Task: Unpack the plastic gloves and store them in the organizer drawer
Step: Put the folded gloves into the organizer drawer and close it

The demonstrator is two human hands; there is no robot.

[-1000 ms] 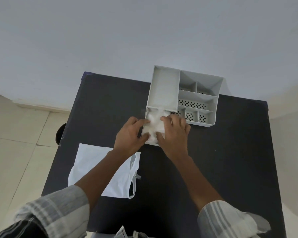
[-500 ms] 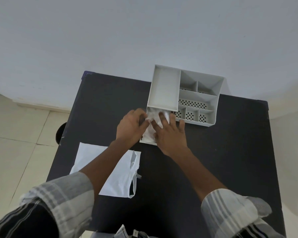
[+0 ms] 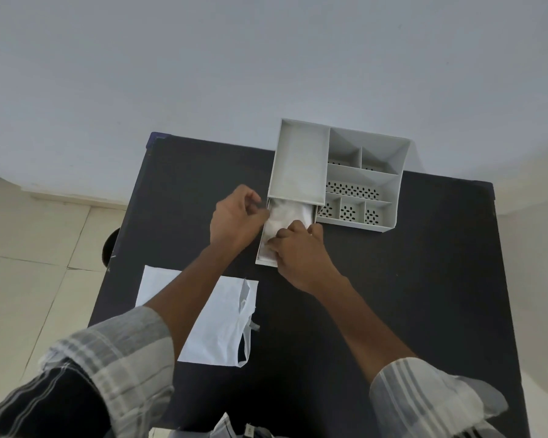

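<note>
Black table (image 3: pixel 424 279), plastic gloves (image 3: pixel 285 216) in pulled-out drawer (image 3: pixel 264 260), left hand (image 3: pixel 234 222) and right hand (image 3: pixel 301 251) pinching them

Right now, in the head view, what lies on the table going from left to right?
White bag → left hand → plastic gloves in the pulled-out drawer → right hand → perforated compartments of the organizer.

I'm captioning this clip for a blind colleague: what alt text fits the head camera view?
Both hands tuck crumpled plastic gloves into the pulled-out drawer of a grey organizer on a black table; an empty white bag lies nearby.
</note>
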